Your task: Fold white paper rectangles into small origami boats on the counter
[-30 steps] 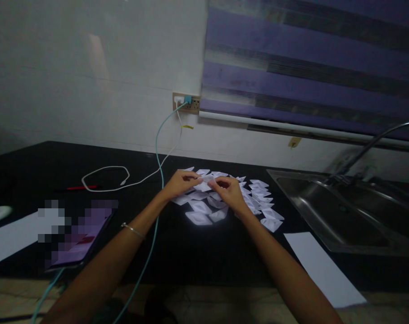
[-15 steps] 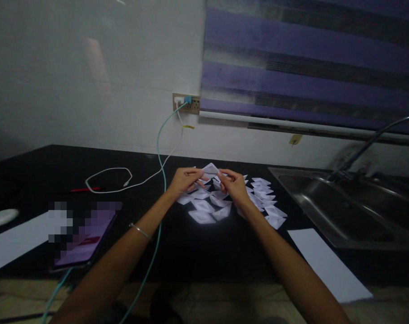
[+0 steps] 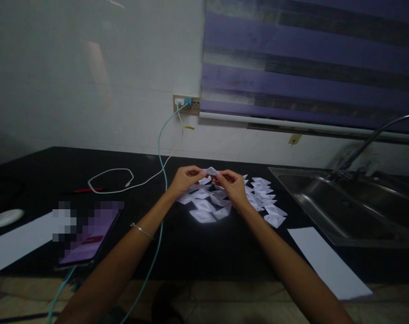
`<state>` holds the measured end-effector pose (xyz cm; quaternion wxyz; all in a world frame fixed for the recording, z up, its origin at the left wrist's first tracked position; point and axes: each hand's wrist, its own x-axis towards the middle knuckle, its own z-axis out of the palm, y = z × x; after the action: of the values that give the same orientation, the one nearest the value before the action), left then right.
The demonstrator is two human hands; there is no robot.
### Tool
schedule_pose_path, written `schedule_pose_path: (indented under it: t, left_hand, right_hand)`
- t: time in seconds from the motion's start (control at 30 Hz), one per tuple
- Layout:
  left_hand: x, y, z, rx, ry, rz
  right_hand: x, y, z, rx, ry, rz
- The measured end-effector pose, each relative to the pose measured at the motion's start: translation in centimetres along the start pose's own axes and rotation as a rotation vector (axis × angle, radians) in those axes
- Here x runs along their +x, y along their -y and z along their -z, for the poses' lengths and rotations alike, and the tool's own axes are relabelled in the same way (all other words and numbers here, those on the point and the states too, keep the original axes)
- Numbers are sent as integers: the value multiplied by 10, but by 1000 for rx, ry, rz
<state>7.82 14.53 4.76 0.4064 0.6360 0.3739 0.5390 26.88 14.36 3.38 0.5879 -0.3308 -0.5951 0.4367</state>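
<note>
Between my two hands is a small folded white paper piece (image 3: 211, 171), its pointed top showing above the thumbs. My left hand (image 3: 187, 179) pinches its left end, and my right hand (image 3: 230, 182) pinches the right end. The lower part of the paper is hidden by fingers. Below and around the hands, several folded white paper boats (image 3: 203, 216) lie on the black counter (image 3: 191, 252). More of these boats (image 3: 274, 210) spread out to the right of my right wrist.
A sink (image 3: 343, 220) with a curved faucet (image 3: 370, 144) is at right, beside a white paper strip (image 3: 329, 261). To the left lie a phone (image 3: 89, 243), another paper strip (image 3: 25, 240), a red pen (image 3: 88, 190) and a white cable (image 3: 106, 171). A teal cable (image 3: 160, 234) crosses by my left forearm.
The folded paper between my hands now shows less of itself, its point lower than before. My fingertips have drawn slightly closer together around it.
</note>
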Motion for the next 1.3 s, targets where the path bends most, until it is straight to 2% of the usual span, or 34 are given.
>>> schedule_pose_path:
  t: [0.1,0.2,0.33,0.47,0.6,0.73,0.93,1.07,1.2,1.3]
  left_hand:
    - [0,2,2,-7,3,-122]
    - [1,4,5,-30,58,-224]
    - [2,5,5,-68,30,-256]
    - [2,3,2,-87,-7,-245]
    - [-1,3,0,53,61,-198]
    - [-3,8,0,221,98,-208]
    - [-3,10,1,192,137,-174]
    - [-5,8,-1,165,232,-160]
    - [-7,4,-4,151,256,-130]
    - [-7,1,-5,156,257,-112]
  right_hand:
    - [-2,5,0,-65,53,135]
    - [-5,11,-1,-95,95,249]
    - [-7,14,-3,-135,92,354]
    - [-7,12,-4,-129,64,399]
    - [-7,11,-6,-121,23,373]
    - [-8,12,-8,-88,32,331]
    - [-7,16,-2,-108,135,243]
    - [-4,14,2,-68,107,138]
    - [0,9,1,16,108,38]
    - [2,6,0,-32,113,30]
